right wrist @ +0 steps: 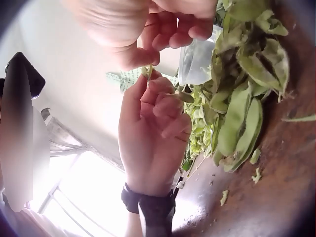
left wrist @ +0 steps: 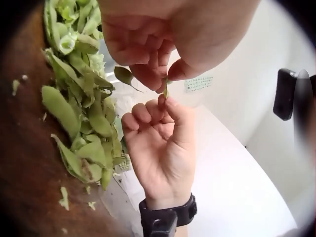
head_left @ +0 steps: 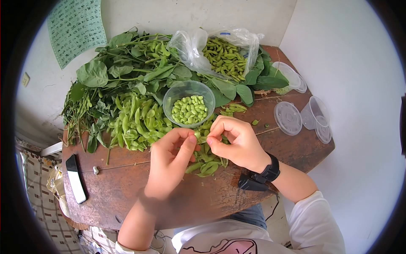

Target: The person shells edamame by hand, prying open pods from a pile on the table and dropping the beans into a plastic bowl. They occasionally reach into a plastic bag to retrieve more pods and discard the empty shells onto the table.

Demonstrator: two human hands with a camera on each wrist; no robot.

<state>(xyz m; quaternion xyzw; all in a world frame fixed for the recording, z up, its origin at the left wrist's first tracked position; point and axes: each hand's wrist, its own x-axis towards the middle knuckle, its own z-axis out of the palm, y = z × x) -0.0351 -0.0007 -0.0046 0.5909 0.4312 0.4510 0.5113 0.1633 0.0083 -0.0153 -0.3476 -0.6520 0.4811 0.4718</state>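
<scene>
Over the front of the pod heap, my left hand [head_left: 171, 156] and right hand [head_left: 239, 139] meet fingertip to fingertip. Between thumbs and forefingers both pinch one small green edamame pod [left wrist: 166, 92], largely covered by the fingers. A pale green bean [head_left: 197, 134] shows at the left fingertips. Another pod [right wrist: 186, 96] sticks out beside the left hand's curled fingers. Just beyond the hands stands a clear plastic bowl [head_left: 167, 103], part filled with shelled green beans [head_left: 189, 110]. Below the hands lie loose pods [head_left: 207, 167] on the wooden table [head_left: 127, 182].
Left of the bowl spreads a heap of pods [head_left: 135, 118]; leafy stalks [head_left: 122, 70] lie behind. An open plastic bag [head_left: 190, 51] holds more pods. Clear lids [head_left: 288, 118] and a cup [head_left: 311, 113] stand right. A phone [head_left: 76, 180] lies at the left edge.
</scene>
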